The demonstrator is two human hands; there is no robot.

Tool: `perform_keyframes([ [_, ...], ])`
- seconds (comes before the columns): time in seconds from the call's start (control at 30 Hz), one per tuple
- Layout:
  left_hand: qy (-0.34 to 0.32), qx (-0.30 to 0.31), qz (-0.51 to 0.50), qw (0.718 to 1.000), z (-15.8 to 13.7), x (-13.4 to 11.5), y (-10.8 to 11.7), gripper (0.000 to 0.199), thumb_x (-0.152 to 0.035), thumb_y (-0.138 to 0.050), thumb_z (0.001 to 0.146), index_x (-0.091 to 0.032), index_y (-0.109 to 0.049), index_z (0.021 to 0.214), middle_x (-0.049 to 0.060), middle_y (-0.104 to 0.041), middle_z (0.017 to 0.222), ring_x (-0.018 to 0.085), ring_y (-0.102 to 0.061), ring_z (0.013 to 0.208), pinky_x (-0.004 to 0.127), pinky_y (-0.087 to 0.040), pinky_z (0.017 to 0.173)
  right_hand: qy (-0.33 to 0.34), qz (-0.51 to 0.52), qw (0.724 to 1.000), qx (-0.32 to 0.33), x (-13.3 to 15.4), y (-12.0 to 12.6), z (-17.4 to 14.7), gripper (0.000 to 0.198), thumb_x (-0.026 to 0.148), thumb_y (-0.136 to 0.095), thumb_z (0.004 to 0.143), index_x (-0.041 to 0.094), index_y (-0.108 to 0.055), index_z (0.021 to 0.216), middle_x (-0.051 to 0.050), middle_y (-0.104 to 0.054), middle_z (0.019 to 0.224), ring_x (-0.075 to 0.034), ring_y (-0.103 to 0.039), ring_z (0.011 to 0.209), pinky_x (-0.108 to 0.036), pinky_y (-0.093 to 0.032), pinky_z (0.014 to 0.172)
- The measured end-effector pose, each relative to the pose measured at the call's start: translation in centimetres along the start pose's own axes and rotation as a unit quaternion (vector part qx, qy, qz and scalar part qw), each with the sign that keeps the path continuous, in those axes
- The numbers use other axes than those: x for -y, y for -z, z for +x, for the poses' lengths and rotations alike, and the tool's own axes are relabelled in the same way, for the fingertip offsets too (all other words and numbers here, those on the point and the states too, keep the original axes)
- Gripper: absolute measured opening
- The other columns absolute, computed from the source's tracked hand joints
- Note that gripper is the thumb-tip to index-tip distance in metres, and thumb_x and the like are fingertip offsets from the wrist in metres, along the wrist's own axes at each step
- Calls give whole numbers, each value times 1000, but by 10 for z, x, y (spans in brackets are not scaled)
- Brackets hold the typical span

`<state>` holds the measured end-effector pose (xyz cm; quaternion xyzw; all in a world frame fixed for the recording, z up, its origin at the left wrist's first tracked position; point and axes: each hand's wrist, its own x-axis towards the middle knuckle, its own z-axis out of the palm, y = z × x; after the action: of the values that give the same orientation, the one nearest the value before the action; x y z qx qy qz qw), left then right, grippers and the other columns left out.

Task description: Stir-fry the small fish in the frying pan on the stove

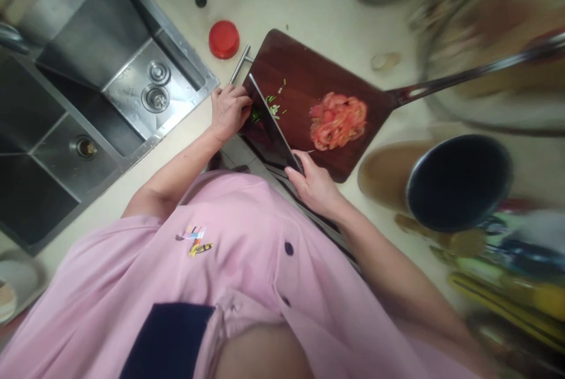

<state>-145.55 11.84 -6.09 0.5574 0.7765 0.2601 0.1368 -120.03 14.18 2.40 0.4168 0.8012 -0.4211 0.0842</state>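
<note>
My right hand (315, 185) is wrapped round the handle of a broad kitchen knife (274, 122), whose blade stands on edge over the near left part of a brown cutting board (304, 67). On the board's left edge, close beside the blade, rests my left hand (230, 109) with its fingers curled; what they hold, if anything, is hidden. Bits of chopped scallion (274, 109) lie around the blade, some of them between it and my left hand. A heap of sliced tomato (339, 121) sits on the right half of the board.
A double steel sink (176, 93) is at the left. Beyond the board lies a red lid (223, 39). A long metal handle (477, 73) reaches in from the right, above a dark bowl (459, 183). Blurred packages (525, 255) crowd the lower right.
</note>
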Motion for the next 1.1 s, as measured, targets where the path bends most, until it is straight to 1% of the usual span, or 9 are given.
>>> perform_keyframes([
  [0.1, -3, -3, -2, 1000, 0, -1, 0, 31, -46, -46, 90, -23, -68, 89, 8, -66, 97, 29, -52, 109, 49, -29, 96, 3, 17, 999, -35, -3, -16, 12, 46, 42, -46, 86, 19, -51, 127, -7, -65, 76, -24, -62, 68, -37, -48, 67],
  [0.17, -4, -6, -1, 1000, 0, -2, 0, 33, -45, -44, 91, -23, -67, 88, 8, -66, 97, 29, -53, 108, 49, -30, 96, -1, 51, 998, -34, -7, -21, 16, 49, 44, -44, 87, 19, -50, 128, -6, -64, 74, -23, -61, 65, -37, -49, 66],
  [0.27, -6, -3, -7, 1000, 0, 0, 1, 35, -44, -41, 92, -22, -67, 90, 10, -67, 99, 29, -55, 107, 47, -34, 95, 3, 96, 995, -35, -12, -21, 15, 52, 50, -42, 89, 20, -48, 130, -2, -61, 68, -19, -57, 58, -35, -49, 62],
  [0.4, -7, -3, -27, 1000, -5, 8, 11, 37, -44, -37, 94, -22, -66, 102, 12, -66, 102, 27, -57, 104, 44, -38, 93, 30, 94, 993, -64, -15, -16, -1, 55, 54, -42, 89, 21, -47, 132, -3, -61, 70, -19, -58, 61, -34, -50, 64],
  [0.47, -11, -4, -24, 1000, -11, 12, 18, 36, -46, -41, 92, -23, -64, 107, 12, -64, 106, 27, -56, 106, 43, -39, 93, 31, 90, 993, -67, -15, -16, -8, 55, 54, -42, 89, 21, -47, 132, -4, -61, 72, -19, -59, 64, -35, -50, 65],
  [0.57, -25, 10, -9, 1000, -19, 16, 23, 36, -47, -56, 84, -21, -63, 108, 14, -61, 111, 29, -54, 108, 45, -38, 93, 26, 81, 994, -64, -15, -16, -14, 54, 53, -42, 89, 21, -48, 131, -6, -63, 77, -22, -61, 69, -37, -50, 67],
  [0.67, -26, 8, -5, 1000, -23, 15, 19, 34, -42, -63, 79, -20, -63, 105, 14, -60, 111, 30, -54, 107, 44, -39, 91, 30, 77, 995, -59, -13, -15, -15, 52, 52, -43, 89, 21, -49, 130, -7, -65, 81, -23, -62, 74, -38, -51, 67],
  [0.9, -10, -39, -43, 998, -19, 13, -1, 21, -29, -54, 83, -20, -65, 100, 8, -59, 99, 23, -56, 95, 37, -42, 82, 12, 69, 997, -25, -2, -12, -18, 51, 47, -44, 89, 17, -50, 130, -8, -65, 82, -22, -62, 73, -35, -48, 66],
  [1.1, -16, -75, -55, 996, -16, 16, -9, 22, -33, -48, 87, -20, -66, 88, 6, -59, 86, 22, -58, 89, 35, -44, 78, 14, 61, 998, -14, 2, -14, -18, 49, 44, -43, 89, 17, -50, 129, -9, -66, 84, -22, -62, 71, -35, -47, 66],
])
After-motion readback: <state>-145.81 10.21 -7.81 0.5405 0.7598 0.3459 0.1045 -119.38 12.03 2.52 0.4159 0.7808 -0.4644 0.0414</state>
